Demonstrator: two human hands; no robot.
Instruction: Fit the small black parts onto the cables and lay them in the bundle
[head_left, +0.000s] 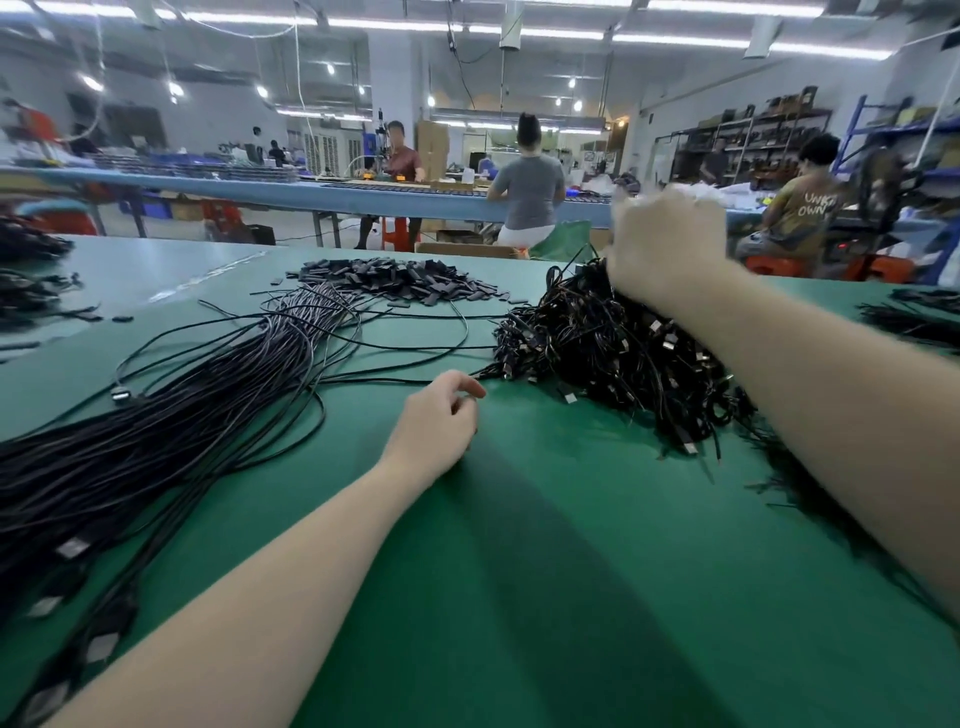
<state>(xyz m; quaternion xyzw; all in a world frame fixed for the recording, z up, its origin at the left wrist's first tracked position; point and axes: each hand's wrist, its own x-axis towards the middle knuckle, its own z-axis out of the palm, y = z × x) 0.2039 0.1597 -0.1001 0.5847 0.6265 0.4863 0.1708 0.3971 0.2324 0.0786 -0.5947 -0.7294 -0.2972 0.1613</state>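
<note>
A thin black cable is pinched by the left hand; the blurred right hand (grip unclear) is raised over one tangled, metal-tipped heap.

Matt green table; black cables with shiny metal plugs

A green tabletop carries everything. A long bundle of black cables lies across its left side, plug ends towards the near left corner, with a few loose cables curving out to the right. At the far middle sits a heap of small black parts, a few strays beside it. On the right lies a tangled pile of cables with metal plugs. More dark cables lie at the far left and far right edges.
</note>
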